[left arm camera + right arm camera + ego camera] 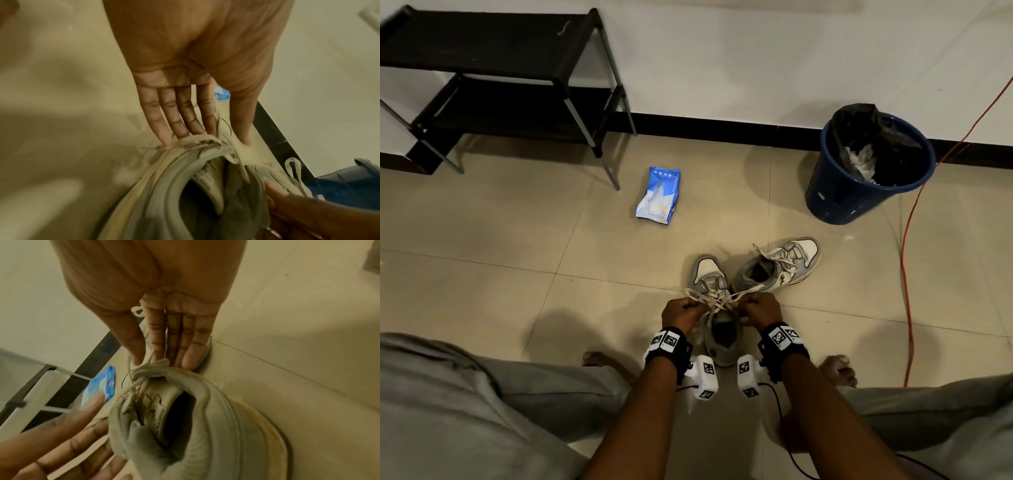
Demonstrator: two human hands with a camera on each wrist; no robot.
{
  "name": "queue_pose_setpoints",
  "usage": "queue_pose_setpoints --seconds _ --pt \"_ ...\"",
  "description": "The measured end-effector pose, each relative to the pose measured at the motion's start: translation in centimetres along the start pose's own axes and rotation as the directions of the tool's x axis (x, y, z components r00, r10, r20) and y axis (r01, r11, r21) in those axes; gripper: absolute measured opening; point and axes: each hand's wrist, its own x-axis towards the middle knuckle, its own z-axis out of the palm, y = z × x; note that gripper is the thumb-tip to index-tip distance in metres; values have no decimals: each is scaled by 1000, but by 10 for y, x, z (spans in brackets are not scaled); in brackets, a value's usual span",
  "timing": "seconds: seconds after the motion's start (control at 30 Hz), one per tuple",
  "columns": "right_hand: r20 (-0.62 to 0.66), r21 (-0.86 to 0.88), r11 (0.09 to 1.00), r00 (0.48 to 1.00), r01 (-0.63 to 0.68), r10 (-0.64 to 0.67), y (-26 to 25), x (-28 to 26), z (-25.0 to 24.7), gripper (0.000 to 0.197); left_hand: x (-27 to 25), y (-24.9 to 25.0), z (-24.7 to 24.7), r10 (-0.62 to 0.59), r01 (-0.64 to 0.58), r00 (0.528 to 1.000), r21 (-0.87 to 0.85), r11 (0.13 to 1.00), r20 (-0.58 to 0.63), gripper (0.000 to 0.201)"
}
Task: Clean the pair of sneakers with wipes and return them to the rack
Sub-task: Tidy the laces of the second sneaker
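Two grey-and-white sneakers stand on the tiled floor between my feet. The near sneaker (708,272) (185,186) (216,418) points away from me, and its loose cream laces (719,298) are pulled out to both sides. My left hand (681,313) (205,139) pinches the laces on the left side at the collar. My right hand (760,308) (160,363) pinches the laces on the right side. The other sneaker (780,267) lies just beyond, angled to the right, untouched. A blue wipes pack (659,195) (102,386) lies further off on the floor. The black shoe rack (500,82) stands at the back left with bare shelves.
A blue bin (866,171) with a black liner and used wipes stands at the back right by the wall. An orange cable (907,274) runs down the floor at the right. My bare feet and grey-trousered knees frame the sneakers.
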Motion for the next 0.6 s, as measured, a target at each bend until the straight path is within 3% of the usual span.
queue_pose_setpoints --seconds 0.17,0.23,0.27,0.3,0.37,0.47,0.53,0.6 --pt "13 -228 966 993 119 -119 -2 -2 2 11 -11 3 -10 77 -85 995 115 990 68 19" --pt "-11 -210 971 992 118 -123 -5 -4 -1 4 -10 8 -12 129 -145 988 203 968 90 20" --pt "-61 -138 985 992 100 -109 -7 -8 -6 9 -10 11 -14 159 -175 984 248 953 85 20" --pt "-128 -56 996 989 66 -73 -6 -10 -15 15 -7 15 -21 181 -187 982 284 940 45 17" --pt "-306 163 987 950 -5 55 -2 -12 -46 19 2 19 -44 188 -143 970 266 953 -155 11" --pt "-478 494 869 837 5 267 14 -14 -97 20 6 23 -77 165 -88 891 195 977 -422 17" --pt "-488 597 802 809 37 326 18 -11 -113 21 2 25 -82 162 -98 849 151 984 -503 15" --pt "-446 636 771 824 17 349 17 -13 -111 7 -7 22 -73 79 -45 838 76 996 -540 19"
